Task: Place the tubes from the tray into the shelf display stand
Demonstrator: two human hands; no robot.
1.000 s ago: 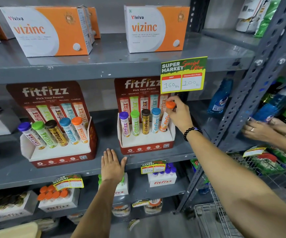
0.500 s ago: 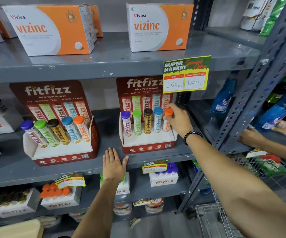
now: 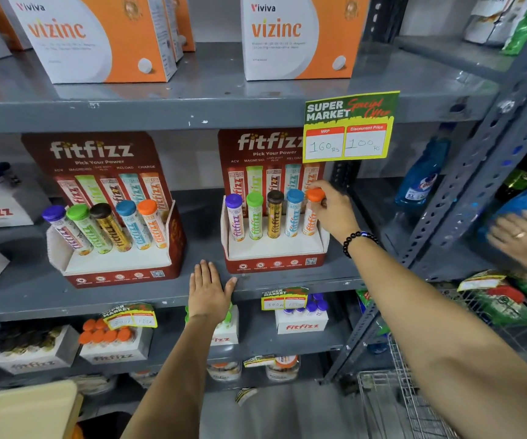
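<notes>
Two red fitfizz display stands are sitting on the grey middle shelf (image 3: 34, 299) in front of you. Starting at the left, the left display stand (image 3: 104, 217) is holding five tubes, all leaning back to the left, with purple, green, brown, blue and orange caps. Moving right, your left hand (image 3: 209, 291) is lying flat and open, fingers spread, palm down on the front edge of the shelf, in the gap between the two stands and gripping nothing. Just beside it, the right display stand (image 3: 275, 248) is carrying five upright tubes: purple-capped tube (image 3: 235, 220), green-capped tube (image 3: 255, 217), brown-capped tube (image 3: 275, 213), blue-capped tube (image 3: 294, 212) and, in the rightmost slot, the orange-capped tube (image 3: 312, 213). Your right hand (image 3: 333, 210) is pinching that orange tube around its cap, thumb and fingers closing on it, while its base is sitting down in the stand. A dark bead bracelet (image 3: 358, 239) is circling your right wrist. Above that hand, a yellow and green price tag (image 3: 351, 128) is hanging from the upper shelf's edge, covering part of the stand's back card. Farther right, beyond the perforated upright post (image 3: 464, 185), another person's hand (image 3: 521, 239) is reaching among blue bottles (image 3: 422, 175). Down on the lower shelf, white fitfizz trays (image 3: 115, 346) are holding more capped tubes.
</notes>
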